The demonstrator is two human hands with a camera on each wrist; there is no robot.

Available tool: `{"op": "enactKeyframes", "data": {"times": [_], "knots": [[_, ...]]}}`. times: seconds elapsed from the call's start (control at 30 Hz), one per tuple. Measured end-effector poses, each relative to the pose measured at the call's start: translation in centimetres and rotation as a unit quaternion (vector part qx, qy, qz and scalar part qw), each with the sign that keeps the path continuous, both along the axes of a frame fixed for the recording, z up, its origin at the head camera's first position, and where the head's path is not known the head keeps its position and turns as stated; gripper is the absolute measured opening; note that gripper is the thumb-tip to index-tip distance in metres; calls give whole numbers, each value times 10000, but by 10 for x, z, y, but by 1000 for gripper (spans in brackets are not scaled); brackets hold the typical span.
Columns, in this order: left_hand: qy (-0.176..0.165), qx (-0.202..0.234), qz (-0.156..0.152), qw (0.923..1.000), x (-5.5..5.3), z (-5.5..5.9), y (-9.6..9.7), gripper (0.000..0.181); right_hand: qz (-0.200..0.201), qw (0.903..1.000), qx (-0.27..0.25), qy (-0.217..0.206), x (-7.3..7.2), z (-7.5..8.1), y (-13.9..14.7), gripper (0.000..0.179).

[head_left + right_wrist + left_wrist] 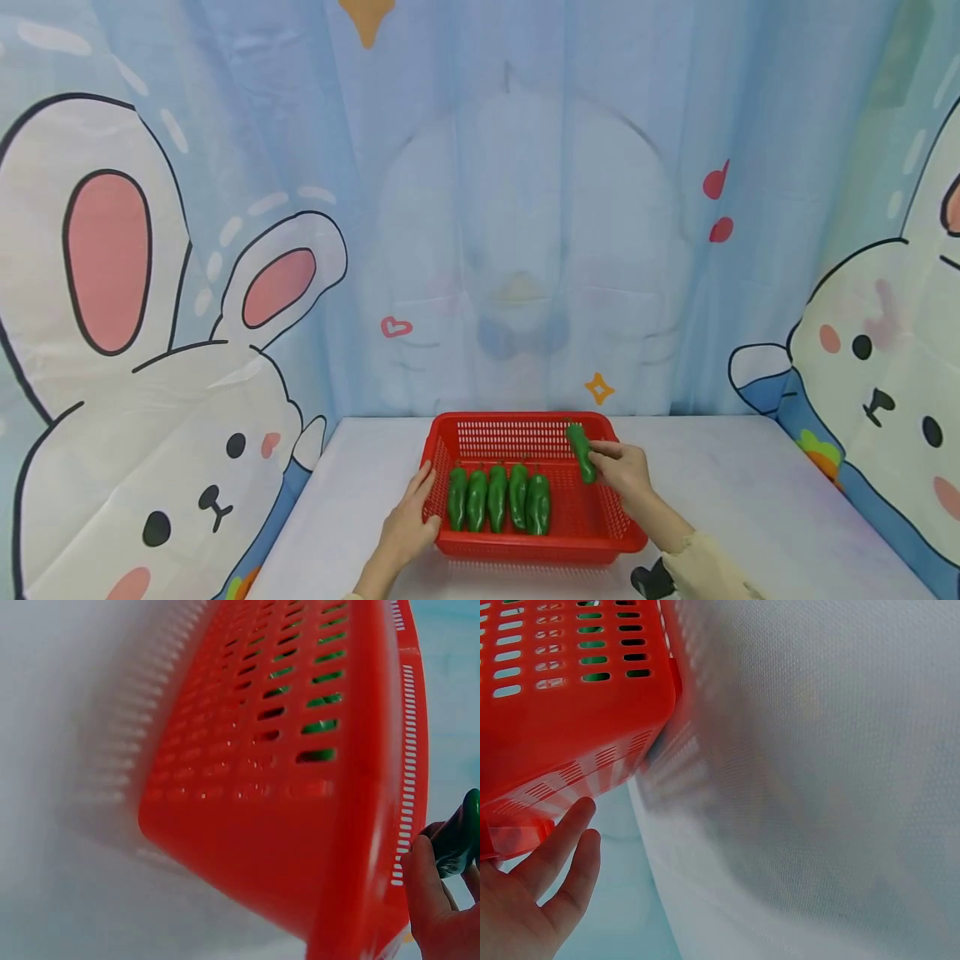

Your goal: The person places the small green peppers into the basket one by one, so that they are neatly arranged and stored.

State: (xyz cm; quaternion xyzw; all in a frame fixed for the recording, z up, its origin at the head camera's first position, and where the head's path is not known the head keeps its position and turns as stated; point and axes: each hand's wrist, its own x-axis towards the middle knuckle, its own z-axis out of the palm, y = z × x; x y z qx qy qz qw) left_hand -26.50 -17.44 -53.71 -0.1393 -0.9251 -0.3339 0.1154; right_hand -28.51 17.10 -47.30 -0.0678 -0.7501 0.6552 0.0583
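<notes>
A red plastic basket [540, 547] with slotted walls stands on the white table. Inside it, several green peppers [497, 498] lie side by side in a row from the left wall to about the middle. My right hand [624, 475] pinches one more green pepper [580, 452] over the basket's right part, its stem end pointing away. The right wrist view shows the thumb and fingers around this pepper [456, 836], beside the rim. My left hand [408, 518] rests against the basket's left side with fingers extended; in the left wrist view its fingers [570, 862] lie along the wall.
A small black item [652, 578] is partly hidden by the right sleeve [701, 567] near the table's front. White tabletop [727, 475] extends on both sides of the basket. Behind the table hangs a pale blue curtain [525, 208] printed with cartoon rabbits.
</notes>
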Motion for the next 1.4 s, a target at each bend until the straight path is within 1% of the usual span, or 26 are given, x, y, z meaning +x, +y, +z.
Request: {"op": "enactKeyframes", "data": {"times": [0.23,0.53,0.8,0.97,1.2,1.4], "knots": [[9,-25,23,10000,-1,0,0,74,-22,9999,101,-53,-2,-5,-7,36],[16,-32,9,10000,-1,-3,-1,75,-17,9997,178,-176,-2,-13,-15,35],[-17,-33,57,10000,-1,-2,-1,75,-103,9991,17,-417,-7,-27,-23,36],[1,-23,42,10000,-1,-2,-1,75,-156,9982,100,-579,-9,-34,-26,34],[12,-17,70,10000,-1,-4,-2,76,-148,9977,122,-644,-10,-46,-30,33],[22,-12,55,10000,-1,-2,-2,76,-217,9970,121,-737,-14,-51,-31,32]]}}
